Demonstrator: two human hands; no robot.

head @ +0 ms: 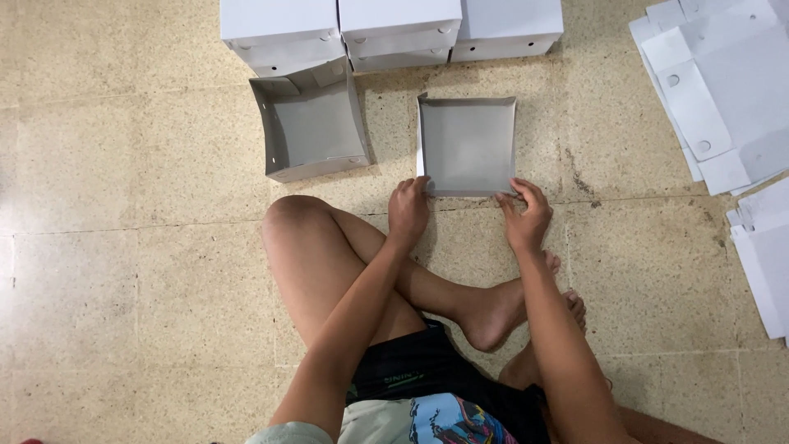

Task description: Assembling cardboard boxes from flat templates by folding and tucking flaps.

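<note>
I sit cross-legged on the tiled floor [123,247] with a shallow grey cardboard tray [467,145] lying flat just ahead of my hands. My left hand [408,210] pinches its near left corner, fingers curled tight on the edge, and my right hand [523,215] presses down on the near right corner, fingers bent over the low wall there. The far and side walls already stand up; the near wall, under my fingers, looks to me like the one being folded and tucked, so I judge I am closing the last side of this piece. The next move, I think, calls for firm, even pressure at both corners so the flaps seat without buckling the thin board. Off to the left and a little beyond my left hand lies a deeper open box [312,127], tilted askew. Farther ahead stands a row of finished white boxes [394,29], and well to the right of my right hand lies a pile of flat white blanks [723,90] with punched holes.
</note>
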